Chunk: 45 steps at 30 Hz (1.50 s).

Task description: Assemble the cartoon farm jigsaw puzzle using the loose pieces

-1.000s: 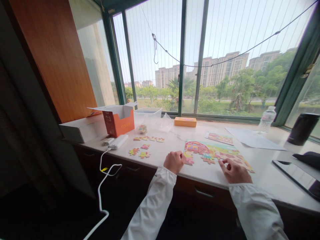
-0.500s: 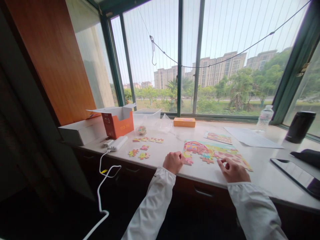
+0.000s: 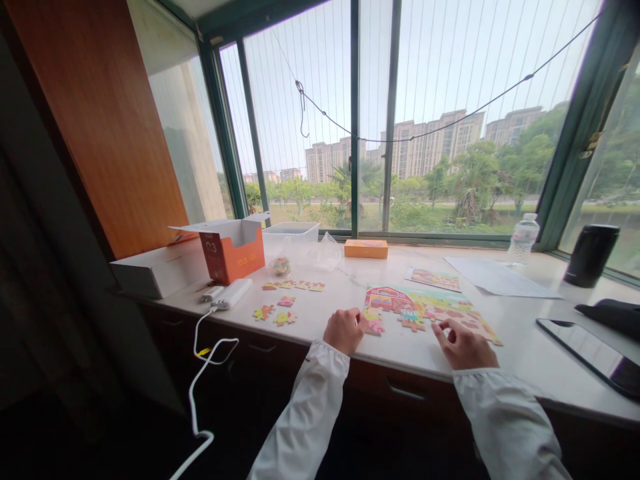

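Observation:
A partly assembled jigsaw puzzle with a red barn lies flat on the counter, with gaps along its lower edge. My left hand rests at its lower left corner, fingers curled beside the pink pieces; whatever the fingertips may hold is hidden. My right hand sits at the lower right edge, thumb and forefinger bent into a ring with no piece visible in it. Between both hands, a blue-and-orange section juts from the puzzle. Loose pieces and a row of pieces lie farther left.
An orange-red box, clear tub, plastic bag and orange carton stand toward the window. A picture card, paper sheet, bottle, black cylinder and tablet are right. A white power strip trails its cord left.
The view has shifted slightly, so the scene sits a little farther left and lower. Both hands keep the same pose beside the puzzle, and no piece has visibly moved.

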### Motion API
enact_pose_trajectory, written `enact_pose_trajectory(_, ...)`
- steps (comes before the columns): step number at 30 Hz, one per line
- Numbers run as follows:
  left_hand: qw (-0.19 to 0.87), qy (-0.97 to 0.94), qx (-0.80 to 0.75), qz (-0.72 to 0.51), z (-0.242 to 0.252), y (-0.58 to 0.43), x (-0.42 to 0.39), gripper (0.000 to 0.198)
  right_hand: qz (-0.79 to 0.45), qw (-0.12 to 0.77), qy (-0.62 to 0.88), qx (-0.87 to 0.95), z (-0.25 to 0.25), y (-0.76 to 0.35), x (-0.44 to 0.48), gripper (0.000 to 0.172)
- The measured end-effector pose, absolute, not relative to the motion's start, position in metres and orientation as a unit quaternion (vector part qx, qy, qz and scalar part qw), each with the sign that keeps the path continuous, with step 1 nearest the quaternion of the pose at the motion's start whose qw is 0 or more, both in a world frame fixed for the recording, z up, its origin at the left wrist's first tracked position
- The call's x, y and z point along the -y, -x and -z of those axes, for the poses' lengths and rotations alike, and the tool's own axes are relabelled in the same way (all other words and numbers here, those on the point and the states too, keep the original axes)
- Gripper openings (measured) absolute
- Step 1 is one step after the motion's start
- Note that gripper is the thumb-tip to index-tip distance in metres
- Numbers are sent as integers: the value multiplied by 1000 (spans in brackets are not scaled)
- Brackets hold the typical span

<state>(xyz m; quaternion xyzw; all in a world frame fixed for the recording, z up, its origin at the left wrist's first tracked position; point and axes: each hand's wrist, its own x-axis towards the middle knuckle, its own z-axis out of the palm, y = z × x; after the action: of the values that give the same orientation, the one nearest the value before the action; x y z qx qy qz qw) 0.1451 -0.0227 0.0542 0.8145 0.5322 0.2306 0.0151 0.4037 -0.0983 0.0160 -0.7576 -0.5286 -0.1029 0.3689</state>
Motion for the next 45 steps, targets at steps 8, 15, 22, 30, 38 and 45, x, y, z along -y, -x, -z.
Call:
enact_pose_trajectory(8, 24, -810, -539, -229, -56, -145, 24, 36, 107, 367, 756, 531, -17, -403, 99, 33)
enact_pose_trajectory(15, 15, -814, -532, -231, -53, -145, 22, 34, 111, 368, 754, 533, -16, -405, 98, 33)
enact_pose_trajectory(22, 17, -813, -532, -234, -52, -146, 23, 35, 114, 374, 751, 532, -15, -406, 97, 34)
enact_pose_trajectory(30, 15, -810, -540, -228, -53, -147, 24, 34, 113, 381, 746, 534, -14, -407, 96, 34)
enact_pose_trajectory(38, 5, -805, -535, -257, -55, -147, 26, 36, 124, 392, 736, 537, -14, -408, 97, 35)
enact_pose_trajectory(45, -39, -772, -550, -318, -64, -119, 34, 40, 115, 400, 731, 541, -17, -406, 99, 38)
